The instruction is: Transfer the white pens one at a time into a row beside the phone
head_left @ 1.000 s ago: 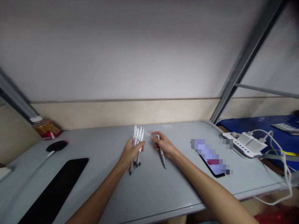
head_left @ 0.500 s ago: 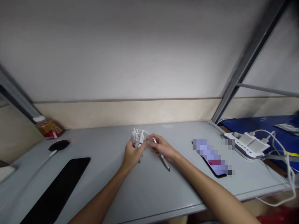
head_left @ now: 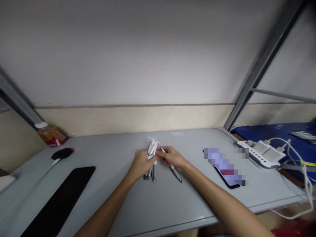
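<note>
White-and-grey ballpoint pens (head_left: 153,147) stand bunched in the left hand (head_left: 141,162) over the middle of the table (head_left: 153,204); its grip is closed around them, thumb and fingers hiding their middles. They overlap too closely to count, and I cannot tell whether their silver tips touch the table. Just beside them, the right hand (head_left: 174,156) has its grip closed on a single pen (head_left: 176,174), slanted with its tip toward the lower right, part of its barrel covered by fingers. Any print on the pens is too small to read. At the back left, a white-capped bottle (head_left: 52,135) carries a red-and-yellow label with blurred lettering. Coarse pixel blocks mask much of the smartphone (head_left: 230,179) and spill past its edges. A long black slab (head_left: 60,199) is cut off by the bottom edge, a white object (head_left: 5,181) by the left. On the blue surface (head_left: 266,130) at far right, slim pale items (head_left: 304,136) blur together, partly behind the cables of a white power strip (head_left: 268,164).
</note>
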`<state>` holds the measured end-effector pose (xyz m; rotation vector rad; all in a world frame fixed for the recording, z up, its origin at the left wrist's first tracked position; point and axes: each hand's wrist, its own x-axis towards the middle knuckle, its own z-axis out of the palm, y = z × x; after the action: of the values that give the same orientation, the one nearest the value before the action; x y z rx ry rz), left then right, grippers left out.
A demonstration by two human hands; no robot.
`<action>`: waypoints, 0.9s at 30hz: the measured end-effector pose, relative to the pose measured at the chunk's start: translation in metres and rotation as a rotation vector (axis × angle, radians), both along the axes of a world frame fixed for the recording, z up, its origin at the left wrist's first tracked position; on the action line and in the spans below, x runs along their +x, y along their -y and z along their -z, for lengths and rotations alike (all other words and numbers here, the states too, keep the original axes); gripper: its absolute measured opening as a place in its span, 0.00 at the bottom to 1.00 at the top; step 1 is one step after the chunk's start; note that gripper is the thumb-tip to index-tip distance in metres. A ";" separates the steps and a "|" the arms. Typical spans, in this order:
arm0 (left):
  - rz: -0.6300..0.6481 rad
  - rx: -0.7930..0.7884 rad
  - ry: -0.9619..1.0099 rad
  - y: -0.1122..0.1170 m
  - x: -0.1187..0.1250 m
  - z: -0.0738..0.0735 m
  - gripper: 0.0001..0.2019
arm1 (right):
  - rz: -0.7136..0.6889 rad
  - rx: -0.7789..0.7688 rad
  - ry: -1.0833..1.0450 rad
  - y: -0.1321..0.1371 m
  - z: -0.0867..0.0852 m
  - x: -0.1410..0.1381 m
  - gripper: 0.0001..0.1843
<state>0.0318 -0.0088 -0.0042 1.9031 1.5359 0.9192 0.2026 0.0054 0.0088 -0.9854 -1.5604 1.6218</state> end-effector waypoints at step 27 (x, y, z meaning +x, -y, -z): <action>-0.139 0.078 -0.451 -0.008 -0.008 0.014 0.20 | -0.058 0.585 0.603 0.008 0.006 -0.005 0.22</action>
<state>0.0238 -0.0010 -0.0183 2.1873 1.9330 0.6372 0.1972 -0.0024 0.0030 -1.1463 -2.2987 0.8198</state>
